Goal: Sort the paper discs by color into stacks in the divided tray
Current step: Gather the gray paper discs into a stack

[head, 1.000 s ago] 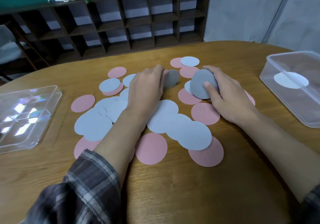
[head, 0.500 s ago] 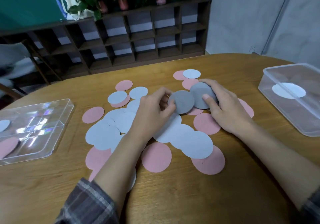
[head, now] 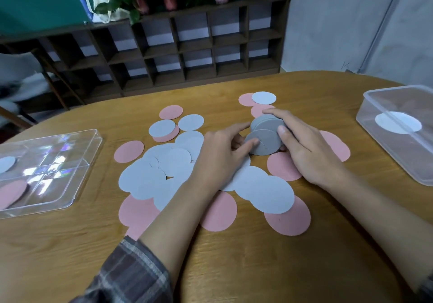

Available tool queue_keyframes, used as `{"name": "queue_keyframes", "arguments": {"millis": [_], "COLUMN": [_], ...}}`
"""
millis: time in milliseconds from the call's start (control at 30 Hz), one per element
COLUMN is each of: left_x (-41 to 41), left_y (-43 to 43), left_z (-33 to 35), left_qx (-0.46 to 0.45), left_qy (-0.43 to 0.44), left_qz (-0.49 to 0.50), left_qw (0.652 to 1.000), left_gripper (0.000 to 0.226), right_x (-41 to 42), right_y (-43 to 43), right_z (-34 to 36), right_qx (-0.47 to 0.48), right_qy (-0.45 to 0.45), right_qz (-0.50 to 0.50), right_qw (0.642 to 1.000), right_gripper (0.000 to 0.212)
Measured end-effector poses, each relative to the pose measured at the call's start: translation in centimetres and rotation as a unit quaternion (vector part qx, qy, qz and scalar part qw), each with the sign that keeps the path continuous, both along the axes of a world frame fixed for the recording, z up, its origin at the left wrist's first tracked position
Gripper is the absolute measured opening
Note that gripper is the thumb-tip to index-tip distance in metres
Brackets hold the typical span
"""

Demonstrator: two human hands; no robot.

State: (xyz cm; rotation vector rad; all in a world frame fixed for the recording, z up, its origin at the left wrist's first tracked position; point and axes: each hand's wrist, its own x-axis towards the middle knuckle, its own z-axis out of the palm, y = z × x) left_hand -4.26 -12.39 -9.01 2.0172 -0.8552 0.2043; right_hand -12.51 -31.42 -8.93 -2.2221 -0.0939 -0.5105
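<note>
Above the wooden surface, my right hand and left hand together grasp a small stack of dark grey discs; matte pink and pale paper rounds lie scattered, divided tray left.

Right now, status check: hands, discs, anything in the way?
Left hand and right hand both on the small dark grey discs, gathered as a stack. Pink and light discs loose on table. Divided tray at left, path unobstructed.
</note>
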Motion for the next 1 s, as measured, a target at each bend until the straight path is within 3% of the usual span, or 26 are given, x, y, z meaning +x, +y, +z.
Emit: {"name": "queue_keyframes", "arguments": {"millis": [200,333,533,767,1000], "left_x": [-0.2,0.2,-0.2,-0.6,-2.3], "left_y": [-0.1,0.1,-0.3,-0.3,-1.8], "left_z": [0.1,-0.1,0.3,1.7,2.0], "left_qx": [-0.005,0.013,0.119,0.235,0.362], "left_qy": [0.008,-0.013,-0.089,-0.136,-0.185], "left_qz": [0.005,0.015,0.038,0.023,0.092], "left_qw": [1.0,1.0,0.988,0.962,0.909], "left_gripper": [0.029,0.02,0.041,0.043,0.042], "right_x": [-0.4,-0.5,-0.6,-0.5,-0.6], "right_y": [0.8,1.1,1.1,0.8,1.3], "right_z": [0.2,0.3,0.2,-0.3,-0.3], "right_qx": [-0.032,-0.146,-0.166,-0.15,-0.165], "right_qy": [0.046,0.122,0.103,0.102,0.1], "right_qz": [0.011,-0.001,-0.029,-0.028,-0.032], "right_qw": [0.998,0.982,0.98,0.983,0.981], "right_gripper": [0.045,0.067,0.06,0.051,0.063]}}
